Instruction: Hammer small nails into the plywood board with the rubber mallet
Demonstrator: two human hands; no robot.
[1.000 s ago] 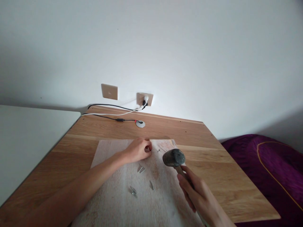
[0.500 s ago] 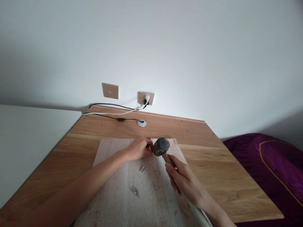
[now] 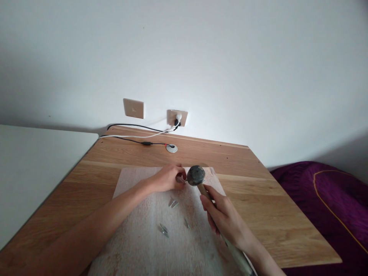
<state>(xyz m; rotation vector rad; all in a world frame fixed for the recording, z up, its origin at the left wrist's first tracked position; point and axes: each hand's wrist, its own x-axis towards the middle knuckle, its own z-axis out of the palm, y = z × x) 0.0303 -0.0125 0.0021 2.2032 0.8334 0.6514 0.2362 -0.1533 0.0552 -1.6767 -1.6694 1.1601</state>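
Observation:
My right hand point(image 3: 222, 212) is wrapped round the wooden handle of a rubber mallet point(image 3: 196, 175) with a dark, rounded head. Beside that head, my left hand point(image 3: 169, 178) is closed in a pinch on a thin metal nail point(image 3: 186, 180), mostly hidden by the fingers and mallet. Both hands are over the far part of a pale wooden board point(image 3: 138, 241). Several loose nails point(image 3: 163, 230) lie on the board nearer to me, with a few more nails point(image 3: 173, 202) just below my left hand and a single nail point(image 3: 187, 223) to the right.
The board lies on a wooden table point(image 3: 258, 218) against a white wall. Black and white cables point(image 3: 135, 136) run along the back to a wall socket point(image 3: 177, 118) and a round grommet point(image 3: 171, 148). A white surface point(image 3: 43, 168) adjoins at left; purple fabric point(image 3: 330, 207) is at right.
The mallet head has shifted slightly, uncovering a bit of the nail by my left fingertips. My left hand stays in nearly the same spot; the view has tilted very slightly.

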